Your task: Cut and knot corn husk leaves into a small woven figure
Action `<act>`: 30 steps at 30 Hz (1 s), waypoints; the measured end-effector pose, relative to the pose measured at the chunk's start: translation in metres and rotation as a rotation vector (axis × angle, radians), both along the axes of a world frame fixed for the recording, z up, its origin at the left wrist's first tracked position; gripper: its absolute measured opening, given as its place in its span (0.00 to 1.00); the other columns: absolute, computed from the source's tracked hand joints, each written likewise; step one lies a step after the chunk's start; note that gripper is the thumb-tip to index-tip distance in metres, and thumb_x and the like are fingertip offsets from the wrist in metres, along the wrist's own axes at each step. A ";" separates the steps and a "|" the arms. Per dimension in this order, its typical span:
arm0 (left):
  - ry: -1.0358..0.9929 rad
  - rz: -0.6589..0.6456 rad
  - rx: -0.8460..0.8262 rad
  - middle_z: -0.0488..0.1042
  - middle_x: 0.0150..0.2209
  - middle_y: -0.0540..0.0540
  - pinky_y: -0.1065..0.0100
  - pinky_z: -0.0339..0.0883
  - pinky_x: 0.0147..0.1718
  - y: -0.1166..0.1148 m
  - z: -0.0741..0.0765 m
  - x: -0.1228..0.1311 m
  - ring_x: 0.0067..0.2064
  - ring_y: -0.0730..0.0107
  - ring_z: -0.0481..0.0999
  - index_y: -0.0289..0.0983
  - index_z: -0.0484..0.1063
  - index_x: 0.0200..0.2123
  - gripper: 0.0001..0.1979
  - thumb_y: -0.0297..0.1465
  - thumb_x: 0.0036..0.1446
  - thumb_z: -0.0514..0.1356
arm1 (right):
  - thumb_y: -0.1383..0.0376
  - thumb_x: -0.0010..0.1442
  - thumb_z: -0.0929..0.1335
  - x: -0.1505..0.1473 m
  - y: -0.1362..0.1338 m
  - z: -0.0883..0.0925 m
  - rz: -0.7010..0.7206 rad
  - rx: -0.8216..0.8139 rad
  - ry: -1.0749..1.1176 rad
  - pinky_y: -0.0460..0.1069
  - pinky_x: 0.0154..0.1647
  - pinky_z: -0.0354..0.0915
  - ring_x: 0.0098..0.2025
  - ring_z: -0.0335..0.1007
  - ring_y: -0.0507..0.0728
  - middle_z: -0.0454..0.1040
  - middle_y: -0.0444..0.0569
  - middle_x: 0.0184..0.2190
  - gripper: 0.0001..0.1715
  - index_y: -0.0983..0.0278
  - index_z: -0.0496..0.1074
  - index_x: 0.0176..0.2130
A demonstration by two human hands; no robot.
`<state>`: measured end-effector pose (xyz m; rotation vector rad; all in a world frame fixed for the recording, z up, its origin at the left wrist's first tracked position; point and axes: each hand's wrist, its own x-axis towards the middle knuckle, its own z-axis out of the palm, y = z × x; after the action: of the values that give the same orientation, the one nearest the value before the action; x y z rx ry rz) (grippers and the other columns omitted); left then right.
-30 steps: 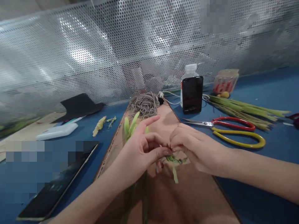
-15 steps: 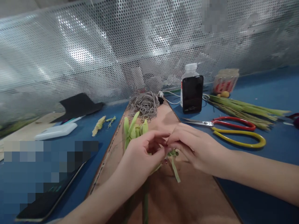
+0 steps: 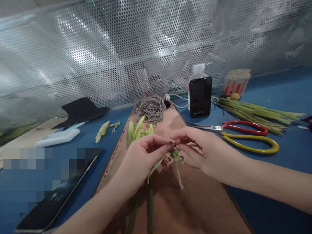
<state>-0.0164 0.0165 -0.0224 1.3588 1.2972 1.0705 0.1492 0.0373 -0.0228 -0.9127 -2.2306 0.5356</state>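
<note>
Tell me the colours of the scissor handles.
One handle red, the other yellow; the scissors show best in the head view.

A knot of green leaf strips (image 3: 175,155) is pinched between the left hand (image 3: 143,159) and right hand (image 3: 204,152) — small, tightly folded, pale narrow ends dangling loose — just above the brown board (image 3: 202,201).

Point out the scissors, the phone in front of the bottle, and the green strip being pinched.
scissors (image 3: 222,129): head view, where the blades meet the handles.
phone (image 3: 200,96): head view, middle of its dark screen.
green strip (image 3: 179,175): head view, its loose end hanging down.
</note>
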 end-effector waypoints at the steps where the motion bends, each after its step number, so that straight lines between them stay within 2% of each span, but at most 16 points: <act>1: -0.015 0.005 -0.005 0.73 0.23 0.50 0.73 0.66 0.22 0.000 0.000 0.000 0.22 0.76 0.70 0.35 0.72 0.27 0.08 0.34 0.45 0.63 | 0.72 0.55 0.62 0.000 0.000 -0.001 -0.008 0.011 -0.023 0.47 0.34 0.64 0.34 0.69 0.53 0.73 0.47 0.32 0.10 0.63 0.66 0.39; 5: -0.053 0.010 -0.020 0.73 0.22 0.51 0.71 0.67 0.22 0.001 -0.002 0.000 0.22 0.74 0.71 0.35 0.71 0.27 0.08 0.34 0.44 0.63 | 0.71 0.55 0.62 0.000 0.001 -0.003 -0.084 0.069 -0.082 0.47 0.33 0.63 0.34 0.67 0.54 0.71 0.48 0.31 0.08 0.64 0.68 0.35; 8: -0.071 -0.007 -0.007 0.73 0.23 0.51 0.72 0.67 0.24 0.001 -0.003 -0.001 0.23 0.75 0.72 0.36 0.70 0.27 0.08 0.33 0.44 0.63 | 0.71 0.54 0.63 0.001 0.004 -0.004 -0.112 0.096 -0.101 0.45 0.28 0.60 0.29 0.64 0.51 0.70 0.45 0.26 0.06 0.64 0.69 0.31; 12: -0.052 -0.018 -0.033 0.72 0.23 0.52 0.73 0.67 0.23 0.001 -0.003 -0.001 0.23 0.75 0.71 0.36 0.69 0.27 0.08 0.33 0.45 0.63 | 0.70 0.52 0.63 0.000 0.004 -0.001 -0.140 0.016 -0.137 0.44 0.23 0.56 0.22 0.60 0.49 0.67 0.42 0.20 0.06 0.64 0.68 0.26; 16: -0.040 -0.034 -0.020 0.72 0.23 0.52 0.74 0.66 0.23 0.002 -0.003 0.000 0.23 0.76 0.71 0.35 0.69 0.27 0.08 0.33 0.45 0.63 | 0.68 0.53 0.63 -0.002 -0.002 0.004 -0.146 -0.090 -0.087 0.43 0.21 0.56 0.22 0.59 0.49 0.66 0.41 0.20 0.06 0.64 0.68 0.27; 25: -0.079 -0.026 -0.049 0.71 0.23 0.52 0.75 0.63 0.22 -0.001 -0.003 0.000 0.23 0.77 0.69 0.36 0.70 0.26 0.08 0.34 0.45 0.63 | 0.66 0.54 0.64 0.000 -0.007 0.006 -0.083 -0.212 0.052 0.43 0.21 0.57 0.23 0.60 0.48 0.69 0.42 0.22 0.07 0.64 0.71 0.28; 30: -0.202 -0.065 -0.066 0.69 0.20 0.54 0.75 0.63 0.23 -0.001 -0.006 0.000 0.21 0.79 0.67 0.36 0.70 0.25 0.05 0.32 0.47 0.62 | 0.66 0.53 0.64 0.000 -0.007 0.007 -0.090 -0.177 0.050 0.43 0.21 0.57 0.22 0.58 0.48 0.68 0.42 0.21 0.06 0.64 0.71 0.27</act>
<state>-0.0168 0.0150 -0.0283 1.2022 1.1237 1.0812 0.1488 0.0302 -0.0162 -1.0723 -2.1116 0.7141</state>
